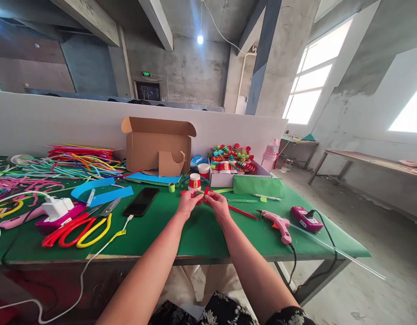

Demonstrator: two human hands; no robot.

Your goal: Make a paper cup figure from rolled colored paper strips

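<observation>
The right hand (pixel 217 203) is pinching a red piece (pixel 207 190); the left hand (pixel 189 202) is bunching fingertips, hold unclear; snagging the dangling cord (pixel 295 259) is risking a glue gun (pixel 280 223) fall.

The left hand (pixel 189 202) and right hand (pixel 216 204) are positioned over the table (pixel 208 234), near its front edge. Directly beyond them stands the front cup (pixel 194 182); the rear cup (pixel 203 170) stands behind it, offset right. Left of the hands, in outward order: phone (pixel 141 201), scissors (pixel 111 206), left socket block (pixel 54 224) bearing a charger (pixel 58 206). Beyond the phone: open carton (pixel 140 149), with pipe cleaners (pixel 81 167) to its left. Beyond and right of the hands: tray (pixel 222 180) containing figures (pixel 230 155), a sheet (pixel 257 186) before it. Right of the hands: glue gun (pixel 279 223), then right socket block (pixel 305 219). A rod (pixel 330 246) extends past the table's edge. A partition (pixel 76 119) stands behind everything on the table.
</observation>
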